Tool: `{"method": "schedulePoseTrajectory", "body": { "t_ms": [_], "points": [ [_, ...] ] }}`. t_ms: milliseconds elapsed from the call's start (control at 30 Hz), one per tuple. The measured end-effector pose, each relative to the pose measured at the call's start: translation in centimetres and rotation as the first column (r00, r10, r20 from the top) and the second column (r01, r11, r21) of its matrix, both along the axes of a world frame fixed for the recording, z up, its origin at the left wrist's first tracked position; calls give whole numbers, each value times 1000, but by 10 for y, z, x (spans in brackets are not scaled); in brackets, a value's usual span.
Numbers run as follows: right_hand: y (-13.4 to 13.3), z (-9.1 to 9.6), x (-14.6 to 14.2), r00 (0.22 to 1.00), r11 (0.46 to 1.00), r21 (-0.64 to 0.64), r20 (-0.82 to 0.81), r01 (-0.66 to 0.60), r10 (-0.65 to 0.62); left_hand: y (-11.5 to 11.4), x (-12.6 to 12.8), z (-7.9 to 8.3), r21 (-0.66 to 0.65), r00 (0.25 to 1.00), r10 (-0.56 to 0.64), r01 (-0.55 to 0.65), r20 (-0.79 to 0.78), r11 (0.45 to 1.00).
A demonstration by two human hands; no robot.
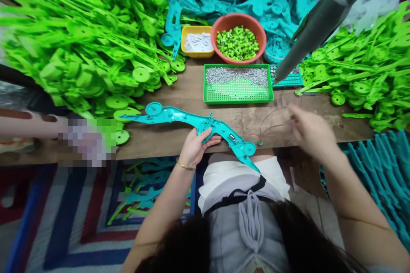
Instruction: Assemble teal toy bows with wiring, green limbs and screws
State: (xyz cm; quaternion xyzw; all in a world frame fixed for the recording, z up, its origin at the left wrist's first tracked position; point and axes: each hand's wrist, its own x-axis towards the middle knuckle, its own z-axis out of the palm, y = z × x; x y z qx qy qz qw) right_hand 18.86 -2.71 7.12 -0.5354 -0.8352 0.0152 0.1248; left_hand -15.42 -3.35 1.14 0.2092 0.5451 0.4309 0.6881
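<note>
My left hand (199,147) grips a teal bow-shaped plastic shell (188,116) near its middle, with the hollow, ribbed side facing up. The shell has a round disc near each end and a small dark part set in its right half. My right hand (309,130) is over the table to the right, blurred by motion, with its fingers curled. Thin wires (272,126) run from these fingers to a small green circuit board (260,143) beside the shell's right end, near the table's front edge.
Behind the shell stand a green tray (238,99) of small metal screws, a red bowl (215,36) of green pieces and a yellow tub (197,54). An electric screwdriver (315,30) hangs at right. Green shells (96,38) are heaped left. Another person's arm (32,126) reaches in.
</note>
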Motion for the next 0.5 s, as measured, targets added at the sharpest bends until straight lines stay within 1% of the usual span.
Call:
{"method": "schedulePoseTrajectory", "body": {
  "t_ms": [33,67,100,133,200,267,367,500],
  "points": [
    [-10,-9,-10,993,992,-45,-14,-119,118,0,-3,-1,-14,1000,0,0,-9,1000],
    [-19,-19,-20,974,970,-93,-32,-226,224,1,-6,-1,-30,1000,-2,1,-19,1000],
    [-27,-30,-30,959,953,-111,-44,-282,279,1,-8,-1,-46,1000,-5,4,-29,999],
    [-31,-40,-38,952,946,-106,-52,-305,301,1,-10,0,-59,999,-10,7,-36,998],
    [-34,-59,-48,954,953,-71,-70,-296,291,2,-11,0,-67,999,-18,16,-39,998],
    [-30,-69,-49,952,955,-54,-115,-291,284,2,-10,0,-63,999,-24,22,-38,998],
    [-24,-69,-44,928,953,-50,-249,-298,277,1,-9,0,-63,999,-24,21,-44,998],
    [-25,-59,-41,842,945,-53,-471,-324,262,1,-8,2,-84,998,-11,6,-63,996]
  ]
}}
